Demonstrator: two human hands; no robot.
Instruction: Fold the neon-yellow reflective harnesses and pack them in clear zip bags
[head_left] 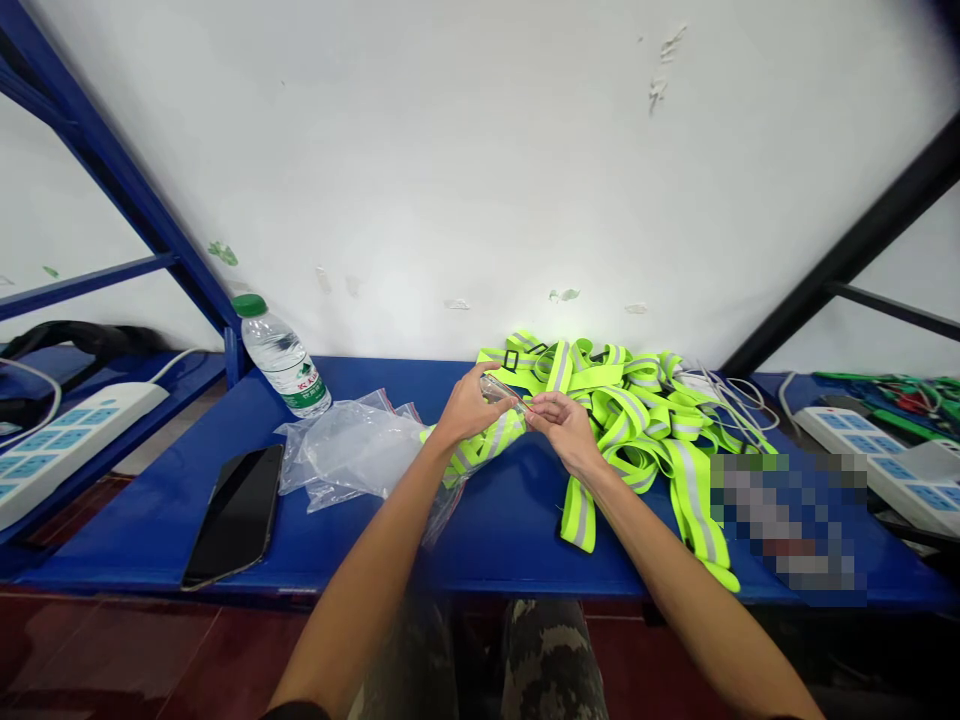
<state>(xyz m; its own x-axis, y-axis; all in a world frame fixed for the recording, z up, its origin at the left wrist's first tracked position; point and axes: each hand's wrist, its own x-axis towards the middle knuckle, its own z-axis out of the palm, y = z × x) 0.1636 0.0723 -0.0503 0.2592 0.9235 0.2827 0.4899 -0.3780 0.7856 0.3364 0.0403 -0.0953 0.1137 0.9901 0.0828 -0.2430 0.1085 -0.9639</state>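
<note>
A clear plastic zip bag (504,391) with a folded yellow-green reflective strap (487,448) inside hangs between my two hands over the blue table. My left hand (466,408) grips the upper left of the bag, its fingers closed on the plastic. At the bag's opening edge, the fingertips of my right hand (568,432) pinch the plastic. Right behind that hand spreads a loose pile of yellow-green reflective straps (637,405) with grey stripes and black buckles. To the left of my left hand lie flat, clear zip bags (352,445), partly overlapping.
A water bottle (283,360) with a green cap stands at the back left of the blue table (142,530). Nearer the front is a black phone (235,515). Power strips (67,445) lie at both sides, white cables (739,395) at the right. A white wall rises behind.
</note>
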